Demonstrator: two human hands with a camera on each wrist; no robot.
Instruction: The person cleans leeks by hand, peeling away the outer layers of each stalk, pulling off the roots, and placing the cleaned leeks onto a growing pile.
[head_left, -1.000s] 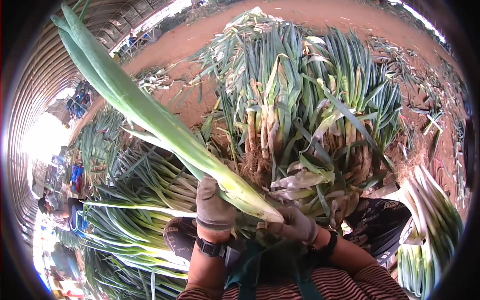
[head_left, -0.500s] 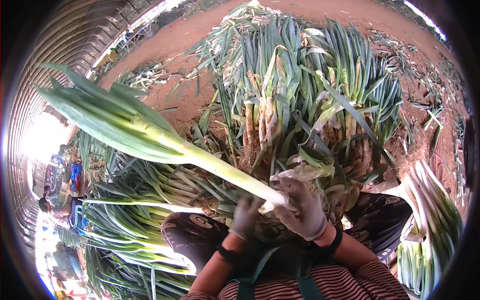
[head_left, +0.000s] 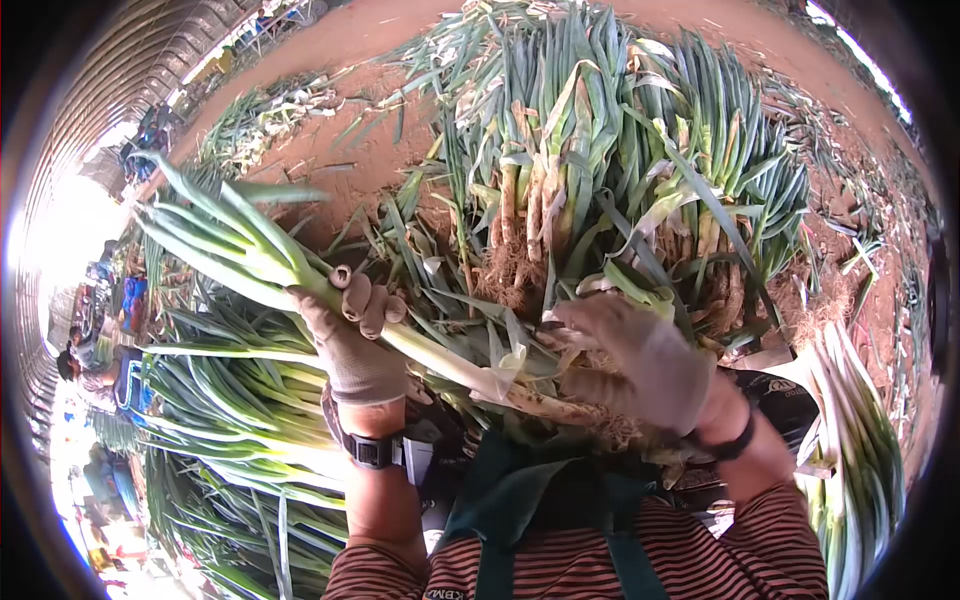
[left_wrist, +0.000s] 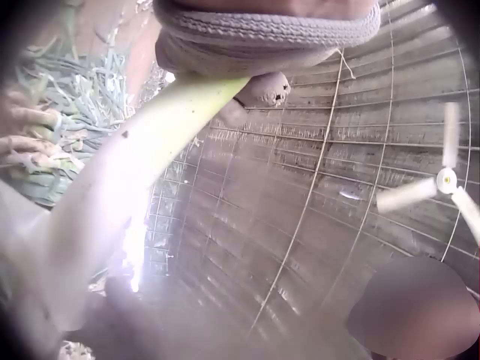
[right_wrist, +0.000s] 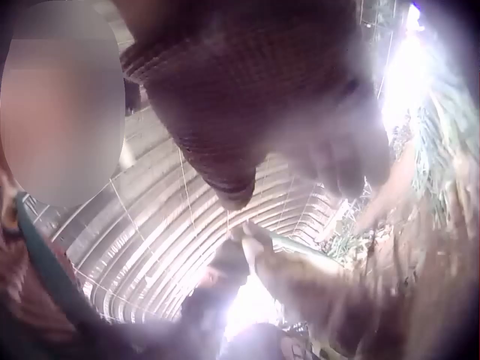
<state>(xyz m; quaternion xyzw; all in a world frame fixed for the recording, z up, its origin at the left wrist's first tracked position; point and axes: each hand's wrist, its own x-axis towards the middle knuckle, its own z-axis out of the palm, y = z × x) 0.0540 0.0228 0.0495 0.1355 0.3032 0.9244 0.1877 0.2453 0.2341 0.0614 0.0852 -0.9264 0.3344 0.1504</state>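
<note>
A leek [head_left: 440, 357] slants across the lap in the head view, its green leaves to the upper left and its pale end to the lower right. My gloved left hand [head_left: 350, 335] grips the stem just below the leaves, fingers curled round it. Loose, thin skin [head_left: 515, 365] shows on the lower stem. Over the root end is my gloved right hand [head_left: 650, 370], blurred, with its fingers apart. The left wrist view shows the pale stem [left_wrist: 127, 157] running out from under the left glove. In the right wrist view, thumb and fingers stand apart.
Rooted leeks [head_left: 530, 190] lean in a big heap ahead. More leeks [head_left: 250, 410] lie in a pile at the left, and a bundle of pale stems [head_left: 850, 400] stands at the right. Stripped leaves litter the brown ground [head_left: 330, 140]. Other people sit far left.
My left hand has moved from the leek's base up its stem, close to the leaves. The leaf end has dropped since one second ago. My right hand has shifted slightly to the right.
</note>
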